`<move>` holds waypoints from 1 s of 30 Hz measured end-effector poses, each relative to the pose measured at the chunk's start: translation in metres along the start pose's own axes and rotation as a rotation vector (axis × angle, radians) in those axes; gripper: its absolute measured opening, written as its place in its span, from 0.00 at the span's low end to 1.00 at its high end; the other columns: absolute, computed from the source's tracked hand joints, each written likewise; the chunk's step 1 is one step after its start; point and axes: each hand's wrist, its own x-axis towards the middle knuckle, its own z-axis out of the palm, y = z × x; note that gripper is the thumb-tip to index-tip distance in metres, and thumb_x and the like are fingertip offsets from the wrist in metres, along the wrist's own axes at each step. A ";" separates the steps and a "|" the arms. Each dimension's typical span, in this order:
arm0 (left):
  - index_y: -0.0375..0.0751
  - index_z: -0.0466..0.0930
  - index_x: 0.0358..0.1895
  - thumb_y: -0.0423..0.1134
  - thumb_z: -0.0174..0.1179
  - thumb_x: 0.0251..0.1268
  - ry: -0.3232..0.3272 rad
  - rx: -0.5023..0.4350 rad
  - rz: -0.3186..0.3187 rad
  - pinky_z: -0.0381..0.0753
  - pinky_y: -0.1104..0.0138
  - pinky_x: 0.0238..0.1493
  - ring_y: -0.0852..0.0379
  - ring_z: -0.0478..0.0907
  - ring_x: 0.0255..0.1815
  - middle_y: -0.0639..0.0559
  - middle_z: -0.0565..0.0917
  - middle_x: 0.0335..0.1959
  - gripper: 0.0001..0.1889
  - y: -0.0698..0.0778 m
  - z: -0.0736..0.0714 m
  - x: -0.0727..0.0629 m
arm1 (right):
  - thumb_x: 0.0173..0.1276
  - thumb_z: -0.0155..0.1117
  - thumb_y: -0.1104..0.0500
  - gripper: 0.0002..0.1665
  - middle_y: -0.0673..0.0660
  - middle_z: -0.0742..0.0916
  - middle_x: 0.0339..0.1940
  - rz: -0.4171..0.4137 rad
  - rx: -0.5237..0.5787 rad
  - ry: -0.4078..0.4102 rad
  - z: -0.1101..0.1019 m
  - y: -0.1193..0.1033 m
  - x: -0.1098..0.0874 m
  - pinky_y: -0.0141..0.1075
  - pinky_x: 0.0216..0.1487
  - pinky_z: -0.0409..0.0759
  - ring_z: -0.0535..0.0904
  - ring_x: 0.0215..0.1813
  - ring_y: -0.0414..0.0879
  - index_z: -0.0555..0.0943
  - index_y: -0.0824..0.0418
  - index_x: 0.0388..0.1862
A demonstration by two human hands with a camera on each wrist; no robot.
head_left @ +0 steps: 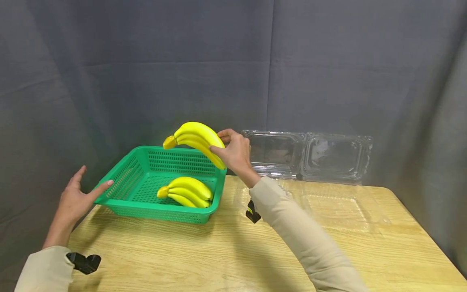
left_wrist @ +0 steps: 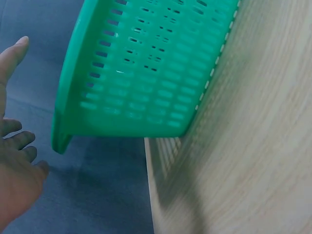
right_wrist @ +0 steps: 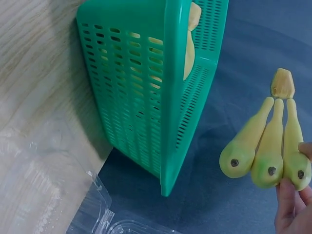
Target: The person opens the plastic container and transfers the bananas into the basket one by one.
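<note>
My right hand (head_left: 237, 152) pinches a bunch of bananas (head_left: 197, 136) near its tips, above the back right of a green basket (head_left: 160, 209). The right wrist view shows three bananas in the held bunch (right_wrist: 270, 141), with the thumb and fingers on the nearest one. Another bunch of bananas (head_left: 187, 192) lies inside the basket at its right, stem to the left. My left hand (head_left: 74, 198) is spread at the basket's front left corner, thumb toward the rim. In the left wrist view, the left hand's fingers (left_wrist: 17, 141) are apart from the basket's side.
To the right, two clear plastic clamshell containers stand side by side on the wooden table (head_left: 164, 251), their lids (head_left: 337, 156) raised at the back. Their transparent trays (head_left: 339, 207) lie on the tabletop. A grey curtain (head_left: 219, 61) hangs behind.
</note>
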 end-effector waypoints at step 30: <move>0.38 0.22 0.75 0.60 0.55 0.67 -0.130 0.006 0.002 0.49 0.25 0.54 0.19 0.33 0.69 0.25 0.28 0.73 0.55 -0.023 0.017 0.000 | 0.55 0.76 0.54 0.22 0.54 0.89 0.39 -0.032 -0.018 -0.025 0.033 0.010 0.001 0.38 0.44 0.77 0.83 0.37 0.45 0.84 0.61 0.48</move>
